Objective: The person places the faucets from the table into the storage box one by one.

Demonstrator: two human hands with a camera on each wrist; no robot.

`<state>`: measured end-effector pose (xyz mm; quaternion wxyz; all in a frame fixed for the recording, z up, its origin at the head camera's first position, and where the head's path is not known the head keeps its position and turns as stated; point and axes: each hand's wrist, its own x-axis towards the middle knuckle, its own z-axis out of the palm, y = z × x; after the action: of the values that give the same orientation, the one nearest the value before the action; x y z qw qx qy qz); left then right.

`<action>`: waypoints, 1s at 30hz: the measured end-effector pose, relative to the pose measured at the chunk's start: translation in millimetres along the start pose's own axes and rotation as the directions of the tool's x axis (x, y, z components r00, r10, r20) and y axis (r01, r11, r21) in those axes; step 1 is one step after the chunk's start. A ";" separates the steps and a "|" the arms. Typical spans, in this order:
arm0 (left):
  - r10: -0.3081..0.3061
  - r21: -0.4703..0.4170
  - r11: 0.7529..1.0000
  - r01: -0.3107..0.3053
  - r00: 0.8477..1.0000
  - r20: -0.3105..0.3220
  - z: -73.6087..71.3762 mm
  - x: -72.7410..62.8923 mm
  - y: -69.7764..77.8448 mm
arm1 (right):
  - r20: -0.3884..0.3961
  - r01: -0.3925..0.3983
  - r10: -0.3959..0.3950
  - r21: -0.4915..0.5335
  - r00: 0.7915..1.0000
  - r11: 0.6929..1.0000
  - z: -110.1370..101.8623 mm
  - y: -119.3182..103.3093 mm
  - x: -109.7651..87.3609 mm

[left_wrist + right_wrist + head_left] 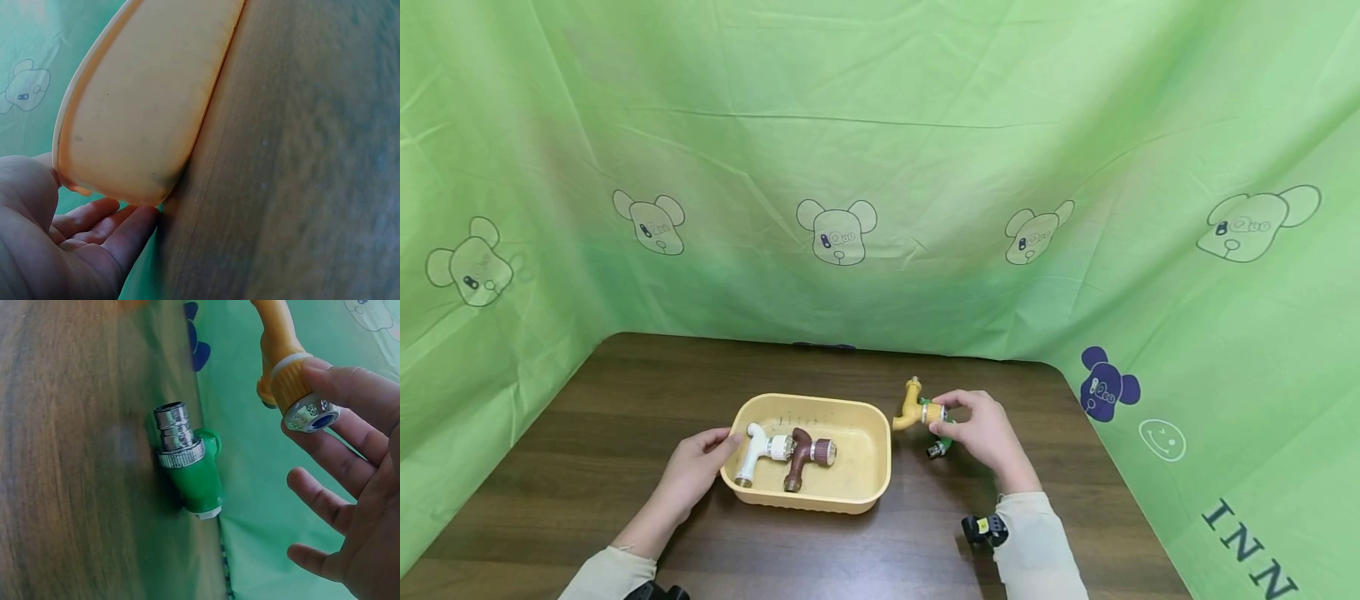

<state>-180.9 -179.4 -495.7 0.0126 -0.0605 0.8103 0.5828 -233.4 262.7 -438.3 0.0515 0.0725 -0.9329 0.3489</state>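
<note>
My left hand (694,471) holds the left end of a yellow plastic basin (859,454), thumb over the rim and fingers against the outer wall (125,181). Inside the basin lie a white tap (755,450) and, to its right, a dark red tap (800,457). Beyond the basin's right end, my right hand (983,432) pinches a yellow tap (912,408) by its ribbed knob between thumb and fingers, raised off the table. Below that hand a green tap (199,481) with a chrome nozzle rests on the table, partly hidden in the head view.
The brown wooden table (647,400) carries the basin. A green cloth (880,150) with printed bear faces surrounds its back and sides. Black wrist devices sit on both forearms, the right one (985,530) beside a pale sleeve.
</note>
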 end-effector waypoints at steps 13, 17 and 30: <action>-0.006 -0.014 1.000 0.006 1.000 -0.001 -0.1 -1.8 1.3 | 0.001 0.030 -0.030 0.010 1.000 1.000 0.4 -9.8 -1.0; -0.005 -0.011 1.000 0.005 1.000 -0.002 0.1 -2.8 2.0 | 0.012 0.028 -0.029 0.015 1.000 0.999 3.5 -14.7 -0.6; -0.002 0.008 1.000 0.002 1.000 0.002 0.2 -2.7 2.1 | 0.016 0.033 -0.033 0.039 0.999 0.999 9.2 -27.9 -4.3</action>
<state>-178.5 -178.3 -493.5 0.0143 -0.0609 0.8125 0.5796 -224.8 236.3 -427.9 0.0483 0.0917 -0.9250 0.3656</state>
